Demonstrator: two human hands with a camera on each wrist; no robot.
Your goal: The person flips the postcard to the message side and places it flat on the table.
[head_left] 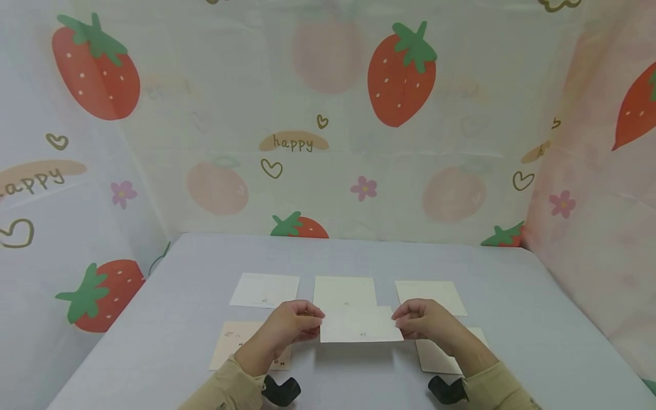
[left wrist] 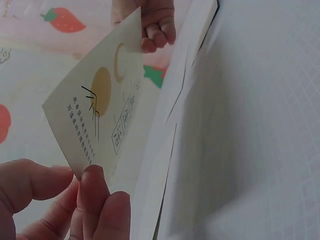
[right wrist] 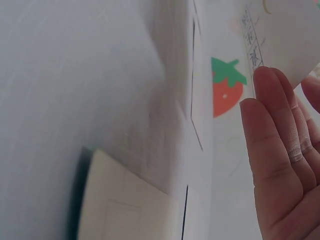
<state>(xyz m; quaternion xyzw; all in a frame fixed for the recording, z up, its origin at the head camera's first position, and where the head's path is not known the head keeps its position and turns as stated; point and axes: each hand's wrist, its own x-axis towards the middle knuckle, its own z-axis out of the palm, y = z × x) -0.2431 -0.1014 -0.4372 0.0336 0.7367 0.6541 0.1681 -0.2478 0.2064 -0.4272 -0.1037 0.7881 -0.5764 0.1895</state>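
A white card (head_left: 359,326) is held nearly flat above the table, its shadow falling just below it. My left hand (head_left: 284,333) pinches its left edge between thumb and fingers. At the opposite edge, my right hand (head_left: 427,322) grips it with the fingertips. In the left wrist view the card's underside (left wrist: 102,92) carries an orange oval, thin black lines and columns of small printed characters. The right wrist view catches only a corner of this card (right wrist: 287,42) against the right fingers (right wrist: 275,135).
Three pale cards lie in a back row: left (head_left: 263,287), middle (head_left: 344,289) and right (head_left: 433,297). A cream printed card (head_left: 222,347) lies front left, partly behind my left hand. Under my right forearm is a thicker pale stack (head_left: 435,361). A strawberry-print curtain (head_left: 230,102) encloses the table.
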